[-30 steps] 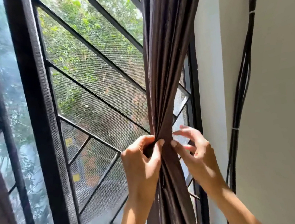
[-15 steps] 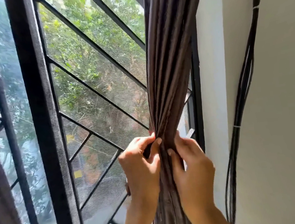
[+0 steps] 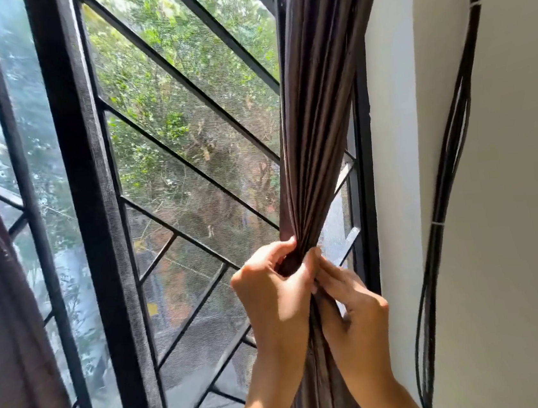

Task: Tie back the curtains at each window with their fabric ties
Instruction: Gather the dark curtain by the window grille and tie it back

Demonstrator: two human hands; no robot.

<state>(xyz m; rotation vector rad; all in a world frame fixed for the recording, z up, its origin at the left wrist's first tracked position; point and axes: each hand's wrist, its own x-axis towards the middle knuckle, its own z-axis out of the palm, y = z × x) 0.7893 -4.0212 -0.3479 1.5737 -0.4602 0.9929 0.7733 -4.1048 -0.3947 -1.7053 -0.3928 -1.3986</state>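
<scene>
The brown curtain [image 3: 317,114] was gathered into a tight bunch at the right side of the window, just left of the white wall [image 3: 509,176], its pleats running up and out of the top of the view. The left hand [image 3: 273,299] was wrapped round the bunch at its narrowest point, fingers curled over the top and thumb pressed against the fabric, gripping it firmly. The right hand [image 3: 353,308] sat just beside it, touching, its fingers curled and pressed together against the cloth right below the left thumb; whether they pinched a tie or only the curtain could not be told. No separate fabric tie could be made out.

Behind the hands stood the black window grille [image 3: 189,166] with its diagonal bars and mesh screen, green foliage outside. A thick black frame post [image 3: 91,190] ran upright left of centre. At the far left edge hung a second dark curtain [image 3: 2,318]. A bundle of black cables [image 3: 446,183] ran down the wall to the right, well apart from the hands. No writing or labels could be read anywhere.
</scene>
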